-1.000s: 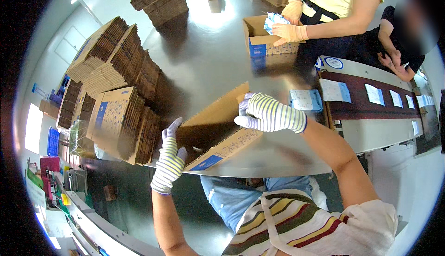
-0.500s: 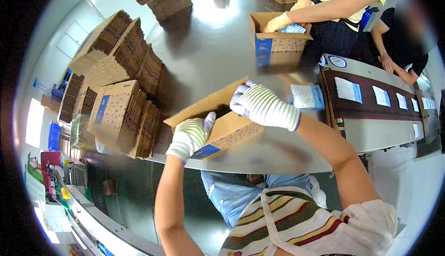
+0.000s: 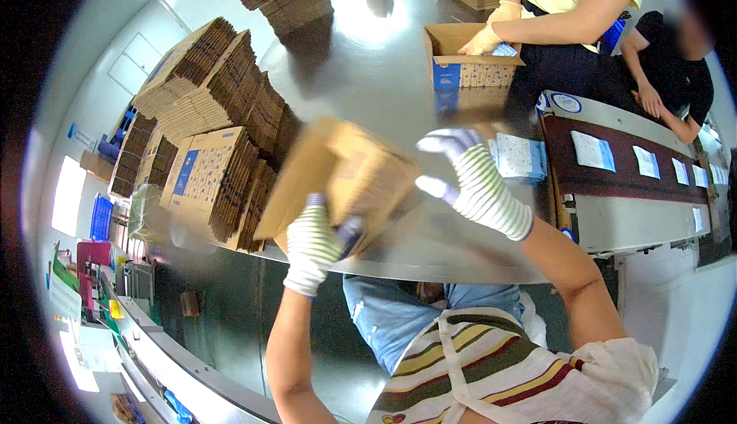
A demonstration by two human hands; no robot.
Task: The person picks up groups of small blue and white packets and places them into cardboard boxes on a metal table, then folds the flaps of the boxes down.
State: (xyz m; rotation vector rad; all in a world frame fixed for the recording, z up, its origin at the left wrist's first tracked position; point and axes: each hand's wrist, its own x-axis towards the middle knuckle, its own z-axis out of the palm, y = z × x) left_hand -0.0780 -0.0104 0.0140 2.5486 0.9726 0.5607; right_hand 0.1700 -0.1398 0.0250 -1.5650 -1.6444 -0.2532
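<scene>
A brown printed cardboard box (image 3: pixel 368 167) is tilted up at the table's near edge, smeared by motion. My left hand (image 3: pixel 313 238), in a striped knit glove, grips its near left side, thumb and fingers round the cardboard. To the right of the box, my right hand (image 3: pixel 480 182), gloved alike, is off the cardboard with thumb and fingers spread and nothing between them. Beyond that hand, white and blue packets (image 3: pixel 520 157) lie on the metal table (image 3: pixel 338 94) beside the conveyor.
Stacks of flattened cartons (image 3: pixel 203 178) stand at the left. A conveyor (image 3: pixel 614 182) carries several white and blue packets at the right. Across the table, a co-worker's gloved hands (image 3: pixel 489 34) reach into an open carton (image 3: pixel 480 74). Another person sits beyond the conveyor.
My right hand has let go of the box and moved right, its fingers now spread. My left hand has turned and tilted the box up. More packets now lie beside the conveyor.
</scene>
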